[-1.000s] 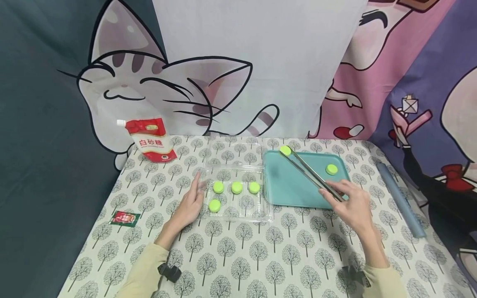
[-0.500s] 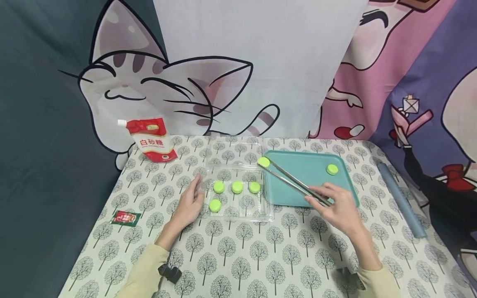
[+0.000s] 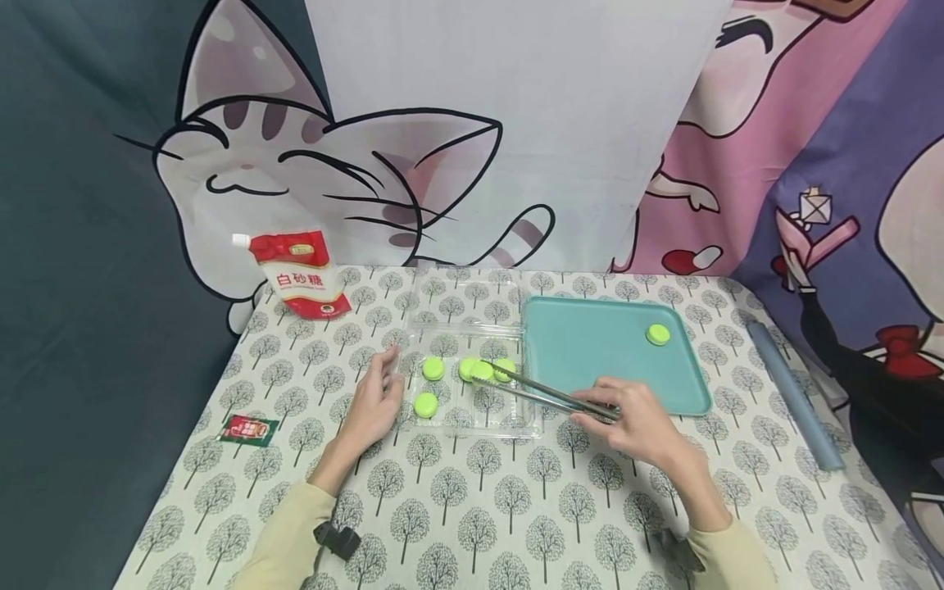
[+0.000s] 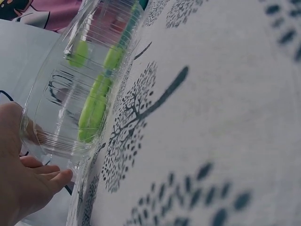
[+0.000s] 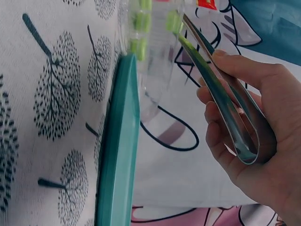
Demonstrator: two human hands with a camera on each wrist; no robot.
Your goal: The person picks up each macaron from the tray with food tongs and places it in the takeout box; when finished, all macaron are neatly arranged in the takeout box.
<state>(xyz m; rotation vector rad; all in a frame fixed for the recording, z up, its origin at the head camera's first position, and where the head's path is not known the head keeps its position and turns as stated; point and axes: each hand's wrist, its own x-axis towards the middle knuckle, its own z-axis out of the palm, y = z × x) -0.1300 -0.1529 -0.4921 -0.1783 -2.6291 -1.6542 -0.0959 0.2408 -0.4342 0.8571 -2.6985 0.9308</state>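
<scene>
Partly hidden behind the round, bright green macaron in the tongs is another green macaron, the middle one of three in the far row of the clear plastic box. The box's transparent edges are hard to make out, and both beige sleeves are cut off by the lower edge. The left hand touches the box's left side; whether its fingers pinch the plastic or only rest there, I cannot tell. The right hand's fingers curl round the long, shiny metal tongs, whose tips hold the macaron raised over the box floor. Fine ridges line the box walls. A shallow teal tray with rounded corners lies just beside it on the tree-print bench, bearing one macaron. The held one looks thick and smooth, blurred in the right wrist view.
</scene>
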